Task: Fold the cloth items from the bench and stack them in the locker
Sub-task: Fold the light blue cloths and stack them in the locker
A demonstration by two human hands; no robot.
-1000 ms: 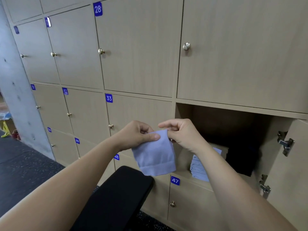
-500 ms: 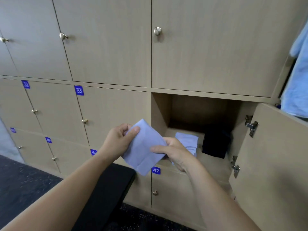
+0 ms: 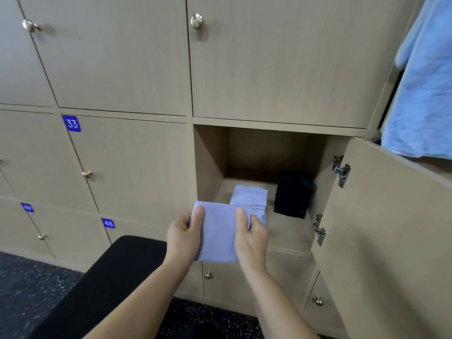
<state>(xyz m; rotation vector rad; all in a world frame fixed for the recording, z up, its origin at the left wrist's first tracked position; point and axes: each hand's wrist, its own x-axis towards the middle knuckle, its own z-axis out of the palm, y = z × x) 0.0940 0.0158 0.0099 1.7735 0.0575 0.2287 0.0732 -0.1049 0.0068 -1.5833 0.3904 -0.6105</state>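
Folded pale-blue cloth [image 3: 217, 231] is being held flat in front of the open locker [image 3: 210, 162], just outside its lower lip. The left hand [image 3: 183, 233] is grasping the 9 o'clock edge, thumb on top. The right hand [image 3: 252, 236] is pinching the 3 o'clock edge. A stack of matching cloths [image 3: 249, 196] is lying inside at 1 o'clock, with a black folded pile [image 3: 292, 196] at its 3 o'clock. The black bench [image 3: 110, 277] is sitting at 8 o'clock.
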